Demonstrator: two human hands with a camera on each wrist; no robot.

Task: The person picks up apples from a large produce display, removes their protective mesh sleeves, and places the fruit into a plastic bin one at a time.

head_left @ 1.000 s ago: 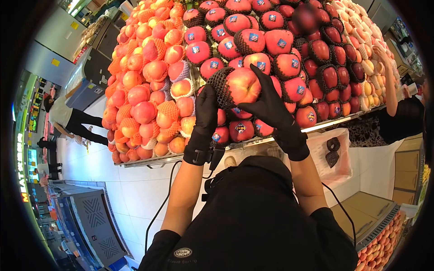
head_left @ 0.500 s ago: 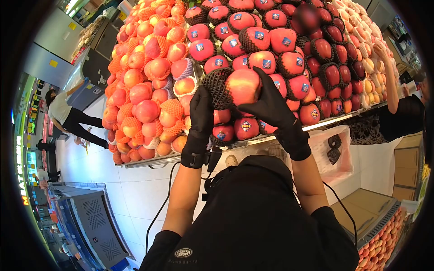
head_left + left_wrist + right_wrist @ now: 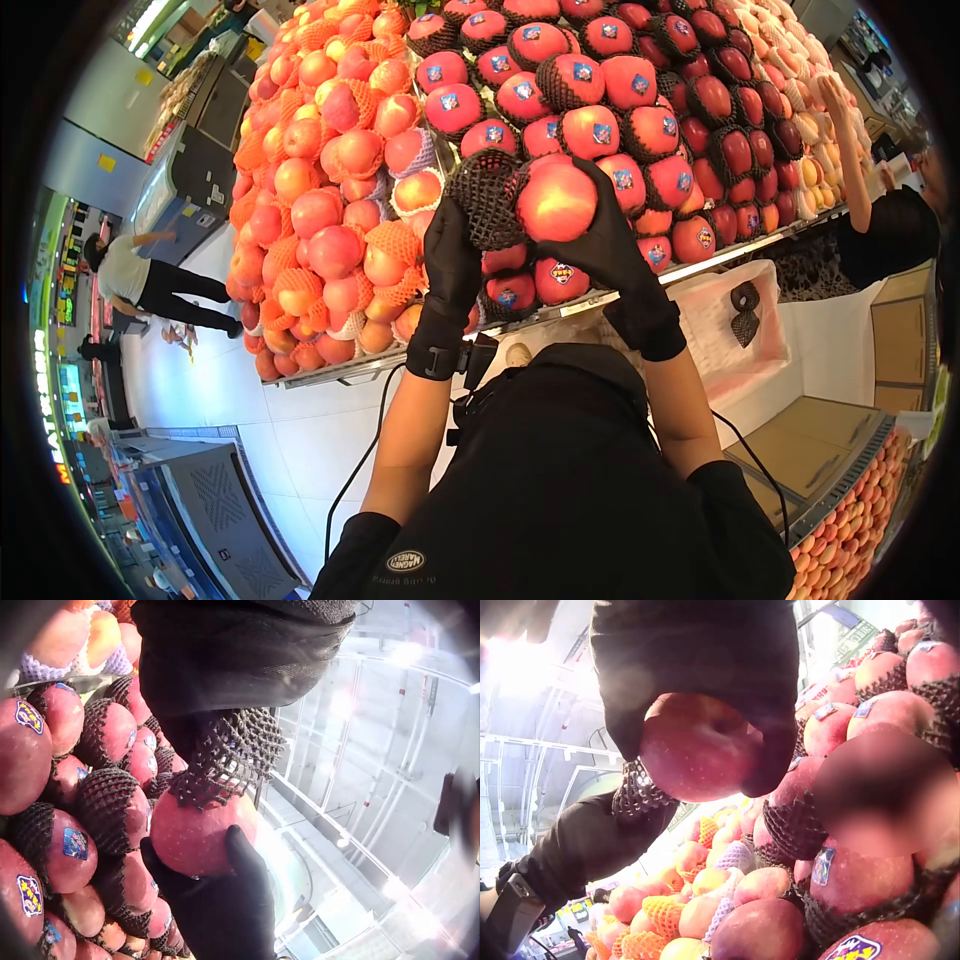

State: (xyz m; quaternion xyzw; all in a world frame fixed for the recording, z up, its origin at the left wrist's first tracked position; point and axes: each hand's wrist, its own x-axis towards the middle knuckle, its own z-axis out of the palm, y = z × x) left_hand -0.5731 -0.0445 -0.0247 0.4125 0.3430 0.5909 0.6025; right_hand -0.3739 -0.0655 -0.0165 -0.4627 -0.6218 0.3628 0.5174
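Note:
My gloved right hand (image 3: 612, 245) grips a large red apple (image 3: 557, 202), its thumb and fingers spread round the side. My gloved left hand (image 3: 452, 262) pinches a black foam net sleeve (image 3: 487, 200) to the left of the apple. The left wrist view has the sleeve's open end (image 3: 217, 784) at the edge of the apple (image 3: 196, 840), most of whose skin is bare. Seen from the right wrist, the apple (image 3: 697, 754) sits under the right palm, with the net (image 3: 641, 787) behind it. Both hands are over the front of the fruit display.
Stickered red apples (image 3: 592, 130) in black nets fill the display's middle. Orange-netted fruit (image 3: 335, 250) lies at left, darker red apples (image 3: 712, 100) and pale netted fruit (image 3: 822, 180) at right. A pink-lined crate (image 3: 715, 330) with black nets stands below. One person (image 3: 890, 220) reaches in at right.
The apple has turned and slid out of its net sleeve toward the right. The sleeve now looks slacker, and the hands stand slightly farther apart and lower.

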